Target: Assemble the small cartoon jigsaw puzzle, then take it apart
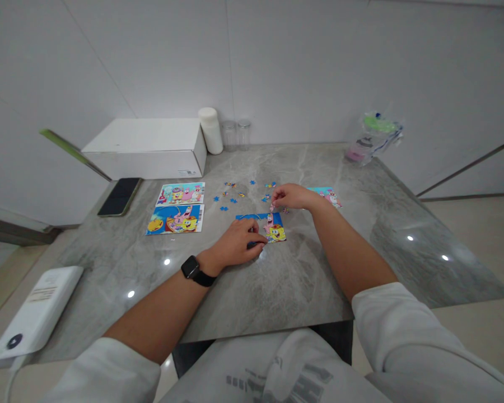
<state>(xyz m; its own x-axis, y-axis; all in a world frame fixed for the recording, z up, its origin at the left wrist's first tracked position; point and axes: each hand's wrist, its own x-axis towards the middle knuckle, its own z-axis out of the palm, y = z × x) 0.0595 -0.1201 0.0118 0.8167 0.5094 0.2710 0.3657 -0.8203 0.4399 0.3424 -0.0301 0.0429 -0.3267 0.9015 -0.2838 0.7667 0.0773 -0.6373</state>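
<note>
A partly assembled cartoon puzzle (276, 228) lies on the grey table. My left hand (240, 242), with a black watch at the wrist, rests over its left part, fingers apart and curved, hiding some of it. Just above the puzzle's top right edge, my right hand (292, 197) pinches a small pinkish puzzle piece (272, 207). Loose blue and yellow pieces (233, 200) are scattered behind the puzzle. To the left lie two cartoon picture cards, an upper one (185, 194) and a lower one (176, 219). Another picture (327, 196) is partly behind my right hand.
On the table (302, 291) at the back left stand a white box (147, 148), a white bottle (211, 131) and two clear jars (243, 136). A phone (120, 197) and a white power bank (37, 313) lie left; a plastic bag (372, 140) sits back right.
</note>
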